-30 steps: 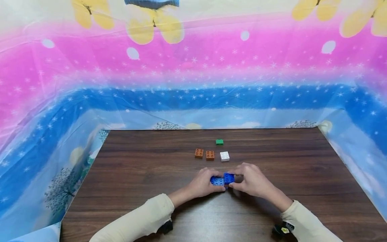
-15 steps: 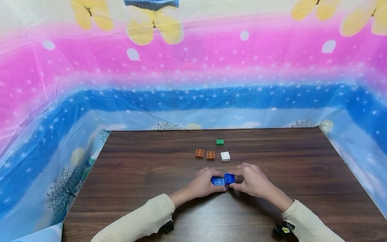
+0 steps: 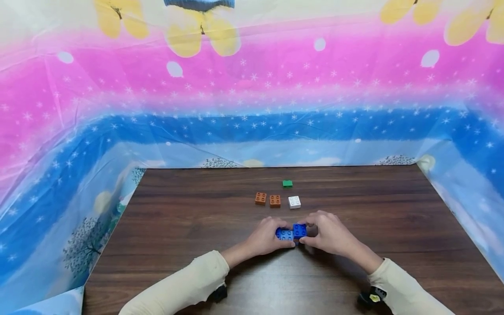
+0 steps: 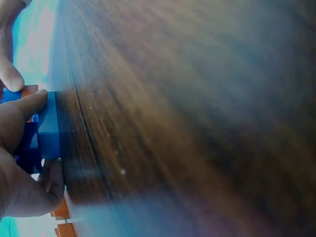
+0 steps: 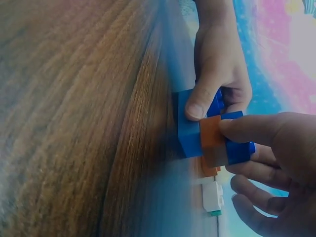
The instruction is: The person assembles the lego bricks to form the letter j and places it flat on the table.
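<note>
Both hands meet around a small stack of toy building bricks low over the table. My left hand (image 3: pixel 264 237) grips its left part, thumb in front, around a light blue brick (image 3: pixel 286 235) and a darker blue one (image 4: pixel 28 145). A blue brick (image 5: pixel 189 136) forms the stack's bottom. On its right end sits an orange brick (image 5: pixel 212 140), topped by a dark blue brick (image 3: pixel 299 230). My right hand (image 3: pixel 330 235) pinches this right end between thumb and fingers; its thumb touches where the orange and dark blue bricks meet. Fingers hide part of the stack.
Beyond the hands lie two orange bricks (image 3: pixel 260 198), a white brick (image 3: pixel 294 202) and, farther back, a green brick (image 3: pixel 287 183). The wooden table (image 3: pixel 189 201) ends at a patterned cloth (image 3: pixel 252 127) behind and at the sides.
</note>
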Available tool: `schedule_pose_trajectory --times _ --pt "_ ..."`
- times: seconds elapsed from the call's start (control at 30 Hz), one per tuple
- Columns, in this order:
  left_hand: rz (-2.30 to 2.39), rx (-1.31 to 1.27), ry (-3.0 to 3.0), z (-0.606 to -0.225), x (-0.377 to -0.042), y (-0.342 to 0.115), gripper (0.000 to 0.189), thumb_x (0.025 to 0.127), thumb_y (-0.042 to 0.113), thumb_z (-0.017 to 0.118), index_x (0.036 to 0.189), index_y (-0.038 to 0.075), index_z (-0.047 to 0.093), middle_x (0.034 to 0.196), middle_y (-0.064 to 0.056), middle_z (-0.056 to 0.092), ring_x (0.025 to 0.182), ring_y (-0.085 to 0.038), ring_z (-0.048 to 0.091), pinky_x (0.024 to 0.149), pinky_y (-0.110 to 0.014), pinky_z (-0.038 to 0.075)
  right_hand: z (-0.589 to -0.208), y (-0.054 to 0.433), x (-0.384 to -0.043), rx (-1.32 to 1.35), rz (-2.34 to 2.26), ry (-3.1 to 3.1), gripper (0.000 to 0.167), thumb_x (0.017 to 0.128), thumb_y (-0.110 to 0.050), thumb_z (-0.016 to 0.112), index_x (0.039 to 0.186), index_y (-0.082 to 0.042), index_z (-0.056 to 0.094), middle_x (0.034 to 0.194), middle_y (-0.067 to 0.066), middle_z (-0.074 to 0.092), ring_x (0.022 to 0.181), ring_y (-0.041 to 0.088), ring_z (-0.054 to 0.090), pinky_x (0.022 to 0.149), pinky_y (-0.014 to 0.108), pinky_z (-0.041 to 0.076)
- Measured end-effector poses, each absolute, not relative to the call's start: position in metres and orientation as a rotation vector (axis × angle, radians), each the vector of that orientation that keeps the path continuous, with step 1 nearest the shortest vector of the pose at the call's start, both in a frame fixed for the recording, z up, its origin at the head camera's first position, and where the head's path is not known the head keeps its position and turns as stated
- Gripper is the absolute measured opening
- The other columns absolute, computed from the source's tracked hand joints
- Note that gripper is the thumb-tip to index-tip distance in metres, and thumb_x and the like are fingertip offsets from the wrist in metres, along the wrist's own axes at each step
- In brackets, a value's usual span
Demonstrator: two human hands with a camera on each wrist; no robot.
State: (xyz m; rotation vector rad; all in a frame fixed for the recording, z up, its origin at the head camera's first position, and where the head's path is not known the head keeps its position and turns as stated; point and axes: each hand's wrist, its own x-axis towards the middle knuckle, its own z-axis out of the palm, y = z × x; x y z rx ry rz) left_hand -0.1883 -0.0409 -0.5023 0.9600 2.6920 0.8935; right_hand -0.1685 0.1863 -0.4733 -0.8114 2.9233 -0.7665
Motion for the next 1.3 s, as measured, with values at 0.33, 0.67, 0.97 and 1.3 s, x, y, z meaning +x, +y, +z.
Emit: schedule_pose_trajectory --times 0.33,0.67,0.97,1.3 --pt "0.898 0.957 2.685 -0.502 -0.188 -0.042 0.046 0.088 0.04 0.081 0.126 0.014 0.073 0.122 0.0 0.073 0.109 -0.014 0.064 0.098 -0.039 0.047 -0.46 0.203 -0.175 -0.862 -0.954 2.84 0.042 0.094 -0.041 0.073 0.126 -0.014 0.072 0.118 0.0 0.074 0.102 0.019 0.069 0.079 0.035 0.056" --pt "0.888 0.92 2.679 -0.502 -0.188 -0.041 0.046 0.088 0.04 0.08 0.127 0.015 0.073 0.124 0.002 0.073 0.111 -0.012 0.063 0.1 -0.039 0.046 -0.455 0.209 -0.201 -0.723 -1.103 2.946 0.034 0.096 -0.035 0.073 0.123 -0.015 0.074 0.107 0.003 0.075 0.087 0.012 0.068 0.074 0.034 0.056" --pt "0.904 0.934 2.67 -0.503 -0.188 -0.042 0.045 0.088 0.04 0.081 0.125 0.016 0.074 0.122 0.003 0.073 0.108 -0.01 0.063 0.099 -0.038 0.046 -0.471 0.204 -0.222 -0.64 -1.141 2.935 0.039 0.093 -0.03 0.076 0.126 -0.01 0.071 0.112 0.011 0.075 0.09 0.018 0.07 0.076 0.041 0.058" --pt "0.905 0.953 2.677 -0.503 -0.188 -0.042 0.043 0.088 0.039 0.081 0.125 0.016 0.074 0.122 0.002 0.073 0.107 -0.009 0.063 0.098 -0.036 0.046 -0.491 0.197 -0.243 -0.63 -1.161 2.934 0.043 0.088 -0.026 0.083 0.125 -0.008 0.072 0.113 0.013 0.074 0.091 0.022 0.071 0.077 0.044 0.058"
